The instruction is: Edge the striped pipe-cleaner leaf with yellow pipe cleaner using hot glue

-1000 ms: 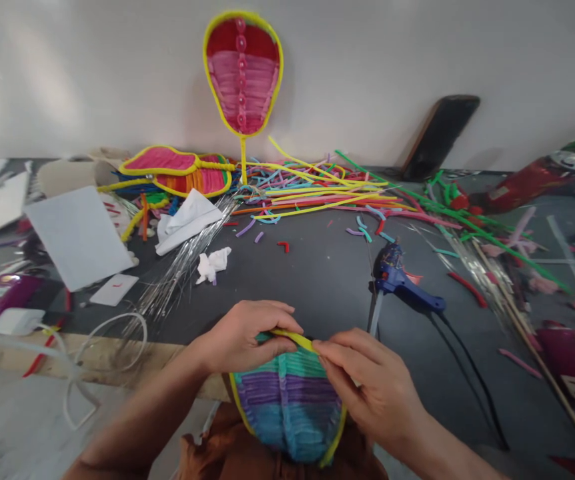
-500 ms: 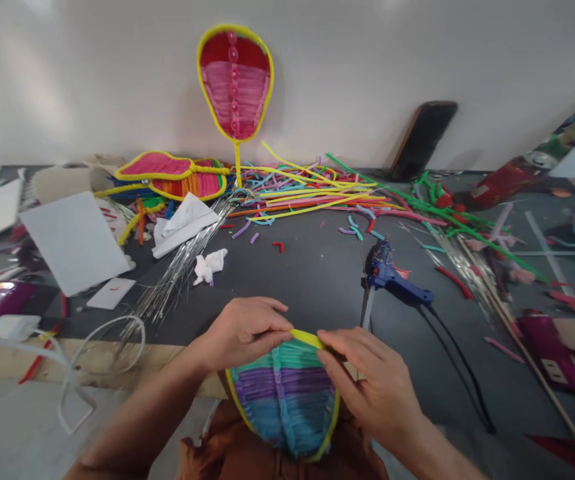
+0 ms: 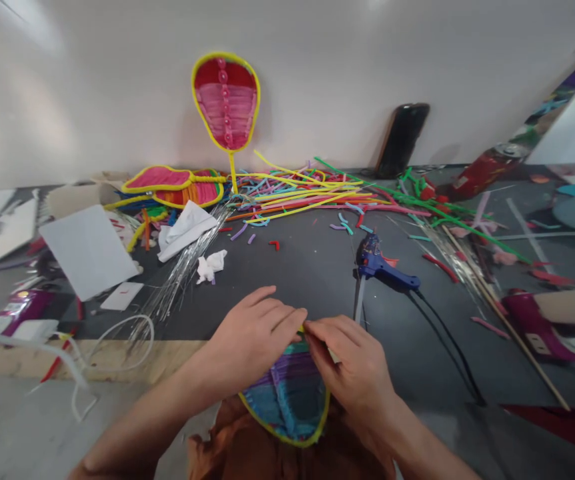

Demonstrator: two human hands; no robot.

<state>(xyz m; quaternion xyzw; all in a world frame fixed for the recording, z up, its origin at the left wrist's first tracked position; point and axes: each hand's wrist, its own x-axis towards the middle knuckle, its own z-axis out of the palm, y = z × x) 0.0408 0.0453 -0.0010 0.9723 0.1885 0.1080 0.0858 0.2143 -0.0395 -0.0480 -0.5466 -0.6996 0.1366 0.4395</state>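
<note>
Close together, hands [image 3: 262, 337] [image 3: 355, 353] on yellow-edged panel [image 3: 297, 397]

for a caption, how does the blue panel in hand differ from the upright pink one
The left hand and right hand partly cover the blue panel; the pink panel stands untouched. The blue panel has a blue ridge; the pink panel, pink dots. Both have yellow edges.

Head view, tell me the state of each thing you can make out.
Striped panel: held, partly covered
Left hand: over the panel's upper part, grip hidden
Right hand: pinching at the panel's top edge
Pink panel: upright
Phone: propped up
Glue gun: set down, heat unknown
Tissue: crumpled
Fuzzy stems: loosely heaped
</note>
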